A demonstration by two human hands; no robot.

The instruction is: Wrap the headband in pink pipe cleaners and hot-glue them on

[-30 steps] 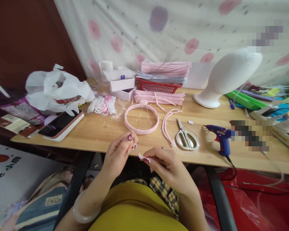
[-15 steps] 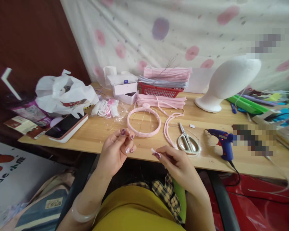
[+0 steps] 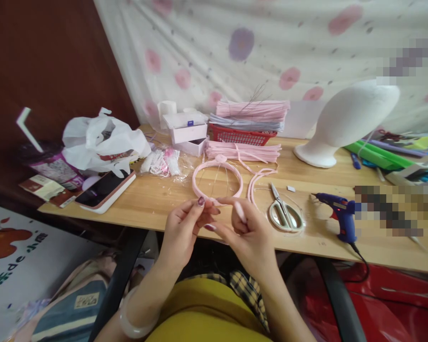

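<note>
My left hand (image 3: 181,228) is closed in a pinch, thumb against fingertips, over the table's front edge. My right hand (image 3: 251,232) meets it, its index finger reaching to the left fingertips and its thumb just below. Its other fingers are curled, with a pale spot showing among them. Whatever sits between the fingertips is too small to make out. Just behind the hands lies a pale pink wrapped ring (image 3: 239,183) with a round pink piece (image 3: 221,158) at its far side and thin wires across it. Curved pink strips (image 3: 251,190) lie to its right.
Scissors (image 3: 285,213) and a blue glue gun (image 3: 342,209) lie to the right. A white foam head (image 3: 349,118) stands behind. Pink stems (image 3: 249,152) lie before a red basket (image 3: 238,137). At left are a phone (image 3: 105,190), a bag (image 3: 103,137) and a cup (image 3: 57,168).
My hands were apart and are now together at the fingertips, the right having moved left and up. The small pale piece in my right fingertips no longer shows clearly. The view has shifted slightly.
</note>
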